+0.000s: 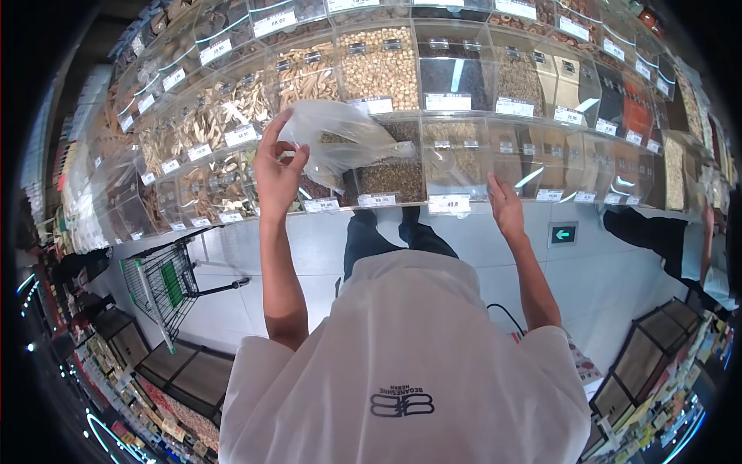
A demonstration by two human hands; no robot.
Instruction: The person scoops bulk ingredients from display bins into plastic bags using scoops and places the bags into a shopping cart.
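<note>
My left hand [281,172] grips the edge of a clear plastic bag [328,127] with bent fingers. The bag spreads out to the right over the lower row of bins, and its narrow end lies above a bin of dark brown dried bits [392,182]. I cannot make out whether anything is inside it. My right hand [505,205] is open, with nothing in it, by the front edge of the bins. To its left is a clear bin [456,185] of greenish-brown grains, with a see-through shape, perhaps a scoop, at its front.
Tiered clear bins of dried goods with price tags curve around in front, including round pale kernels [377,69] and sliced roots [303,71]. A shopping cart [166,282] stands on the left. Another person [657,240] is at the right. A green arrow sign [563,234] is on the floor.
</note>
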